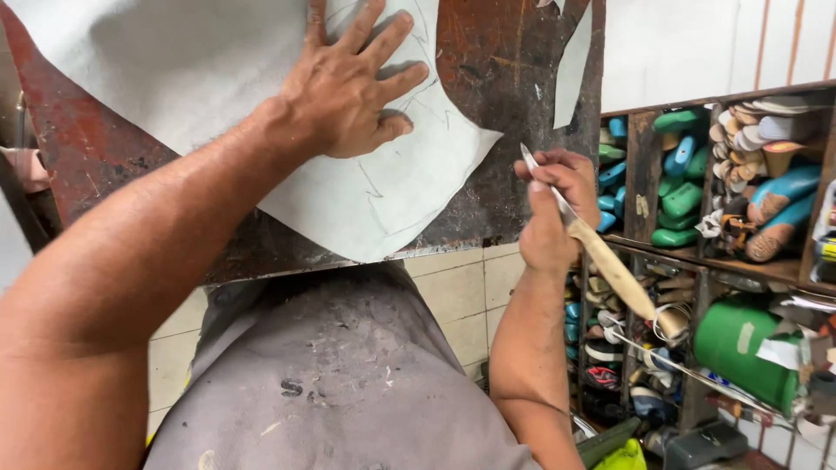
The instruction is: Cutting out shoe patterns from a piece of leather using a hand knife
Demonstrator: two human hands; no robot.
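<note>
Two hands: both at work over a scarred, rust-red surface [514, 78], seen from the worker's head.
Sheet: a pale grey sheet [174, 61] with pencilled pattern lines lies flat on the surface, its lower corner hanging just past the front edge.
Left hand: the left hand [348, 87] lies palm-down on the sheet, fingers spread wide, pressing it flat beside the drawn lines.
Right hand: the right hand [553, 204] is curled shut around a knife [588, 239], held off the sheet at the surface's right edge.
Knife: narrow metal blade pointing up and left past the fingers, pale wooden handle running down and right out of the fist; the tip is near the sheet's right corner but not touching it.
Scrap: a smaller pale offcut [570, 70] lies at the surface's upper right.
Shelves: wooden shelves [644, 174] to the right hold green and blue shoe lasts [679, 200], soles and a green roll [740, 344].
Floor: beige tiles [453, 292] show below the surface.
</note>
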